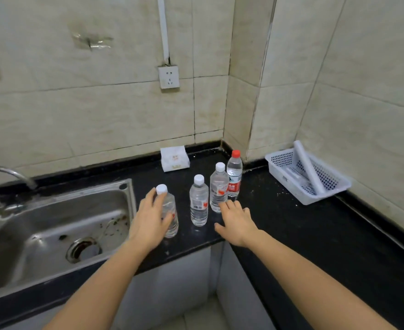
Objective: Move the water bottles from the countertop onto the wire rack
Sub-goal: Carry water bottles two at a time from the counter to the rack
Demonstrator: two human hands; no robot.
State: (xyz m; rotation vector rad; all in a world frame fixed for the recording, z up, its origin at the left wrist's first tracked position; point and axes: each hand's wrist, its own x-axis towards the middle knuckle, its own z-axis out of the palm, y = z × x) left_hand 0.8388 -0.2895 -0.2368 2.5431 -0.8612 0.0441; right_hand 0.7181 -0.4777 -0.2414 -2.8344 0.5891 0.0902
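A black countertop [279, 222] runs along the tiled wall [101, 115] and turns the corner to the right, its surface dusted with pale specks near the corner. Four water bottles stand upright on it in a slanting line, close together. The left bottle [172, 206], white-capped, is nearest the steel sink [53, 222]. The left hand [148, 220] is wrapped round it, fingers behind its neck and thumb across its front. Next come the second bottle [198, 203] and the third bottle [219, 186], both white-capped, then the red-capped bottle [234, 177] just behind, towards the corner. The right hand [238, 222] is spread flat with straight fingers and holds nothing, its fingertips just beside the base of the third bottle; I cannot tell whether they touch it. A curved tap [6, 177] rises behind the sink. A white tissue pack [174, 158] lies against the back wall below a wall socket [169, 77]. On the right stretch a white plastic basket [327, 186] holds a white roll [308, 167].
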